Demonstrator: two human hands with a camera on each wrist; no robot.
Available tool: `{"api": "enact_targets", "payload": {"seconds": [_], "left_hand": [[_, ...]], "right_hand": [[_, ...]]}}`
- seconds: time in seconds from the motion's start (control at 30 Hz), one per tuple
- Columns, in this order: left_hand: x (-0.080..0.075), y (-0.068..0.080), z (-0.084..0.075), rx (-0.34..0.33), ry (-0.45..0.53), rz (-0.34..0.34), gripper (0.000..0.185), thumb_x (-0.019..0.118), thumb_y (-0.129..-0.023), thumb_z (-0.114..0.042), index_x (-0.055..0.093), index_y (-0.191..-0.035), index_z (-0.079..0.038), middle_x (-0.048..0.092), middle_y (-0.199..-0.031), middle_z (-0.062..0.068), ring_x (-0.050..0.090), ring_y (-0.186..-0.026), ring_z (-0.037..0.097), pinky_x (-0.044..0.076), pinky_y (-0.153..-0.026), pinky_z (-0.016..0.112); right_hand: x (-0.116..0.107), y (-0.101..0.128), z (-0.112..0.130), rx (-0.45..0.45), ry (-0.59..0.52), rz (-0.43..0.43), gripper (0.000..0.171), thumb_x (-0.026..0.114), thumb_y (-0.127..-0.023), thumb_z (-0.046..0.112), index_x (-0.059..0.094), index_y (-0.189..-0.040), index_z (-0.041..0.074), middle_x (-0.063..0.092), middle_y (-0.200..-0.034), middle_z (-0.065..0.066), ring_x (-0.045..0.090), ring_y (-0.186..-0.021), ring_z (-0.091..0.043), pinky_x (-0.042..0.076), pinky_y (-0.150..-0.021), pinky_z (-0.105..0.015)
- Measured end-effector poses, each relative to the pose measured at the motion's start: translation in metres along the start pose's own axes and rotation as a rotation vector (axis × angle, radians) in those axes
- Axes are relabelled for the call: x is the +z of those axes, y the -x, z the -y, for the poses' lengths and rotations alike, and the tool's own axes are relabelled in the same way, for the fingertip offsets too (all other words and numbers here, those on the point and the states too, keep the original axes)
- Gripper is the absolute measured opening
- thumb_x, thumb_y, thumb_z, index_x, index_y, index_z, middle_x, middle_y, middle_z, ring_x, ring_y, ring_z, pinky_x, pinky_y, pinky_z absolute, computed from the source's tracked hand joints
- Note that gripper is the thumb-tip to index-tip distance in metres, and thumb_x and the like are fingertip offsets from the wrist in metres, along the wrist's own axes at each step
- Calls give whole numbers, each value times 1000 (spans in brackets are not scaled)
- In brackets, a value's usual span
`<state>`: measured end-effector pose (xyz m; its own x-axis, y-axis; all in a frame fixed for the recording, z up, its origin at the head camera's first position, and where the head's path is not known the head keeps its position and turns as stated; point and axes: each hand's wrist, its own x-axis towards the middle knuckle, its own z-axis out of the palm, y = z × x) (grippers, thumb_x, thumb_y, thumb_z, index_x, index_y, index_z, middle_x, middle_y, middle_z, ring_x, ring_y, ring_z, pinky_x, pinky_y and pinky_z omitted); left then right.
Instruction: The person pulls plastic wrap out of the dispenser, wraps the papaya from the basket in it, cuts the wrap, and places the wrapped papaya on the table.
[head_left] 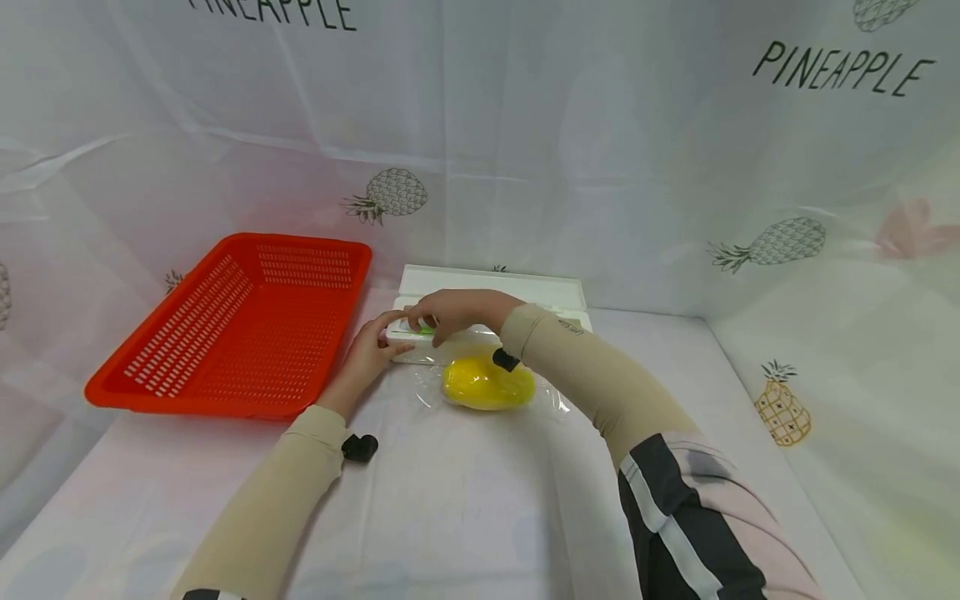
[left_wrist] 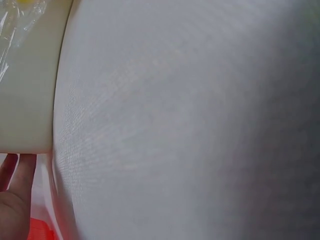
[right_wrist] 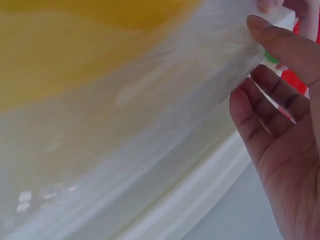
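A long white cling film dispenser box (head_left: 543,289) lies at the back of the table, its lid raised. My left hand (head_left: 369,354) grips its left end; in the left wrist view, the fingers (left_wrist: 24,177) touch the box's end face. Reaching across from the right, my right hand (head_left: 467,310) bends its fingers and thumb around a small green slider (head_left: 426,330) near that same end. Clear film (right_wrist: 125,145) comes out over the front of the box. In front of the box, a rounded, glossy yellow thing (head_left: 487,383) lies in the clear film.
A red plastic basket (head_left: 247,407) with slotted walls stands to the left, beside my left hand. White cloth (head_left: 442,500) with pineapple prints covers the table and hangs as walls at the back and sides.
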<state>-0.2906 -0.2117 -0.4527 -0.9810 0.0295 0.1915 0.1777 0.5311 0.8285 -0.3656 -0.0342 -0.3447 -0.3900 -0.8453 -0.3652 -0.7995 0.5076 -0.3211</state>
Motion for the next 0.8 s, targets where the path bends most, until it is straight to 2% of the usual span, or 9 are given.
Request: {"api": "enact_targets", "payload": {"seconds": [0.17, 0.5, 0.8], "left_hand": [[-1, 1, -1, -4, -9, -7, 61, 77, -83, -10, 51, -139, -10, 54, -114, 14, 45, -77, 23, 39, -59, 23], [-1, 3, -3, -33, -75, 7, 61, 75, -86, -14, 49, -141, -11, 49, -126, 21, 46, -96, 31, 45, -79, 36], [-2, 0, -3, -38, -27, 45, 63, 75, -86, -13, 48, -142, -12, 51, -120, 20, 50, -89, 29, 48, -69, 26]], "right_hand": [[5, 13, -11, 0, -43, 1, 39, 74, -87, 11, 56, -119, 22, 60, -100, 0, 54, -93, -17, 48, -81, -23], [11, 37, -26, -17, -73, -27, 35, 72, -90, 12, 57, -120, 21, 58, -101, 0, 52, -91, -18, 47, -82, -25], [11, 52, -37, 11, -84, -8, 25, 66, -94, 11, 58, -114, 21, 50, -83, -2, 47, -79, -16, 42, -72, -25]]}}
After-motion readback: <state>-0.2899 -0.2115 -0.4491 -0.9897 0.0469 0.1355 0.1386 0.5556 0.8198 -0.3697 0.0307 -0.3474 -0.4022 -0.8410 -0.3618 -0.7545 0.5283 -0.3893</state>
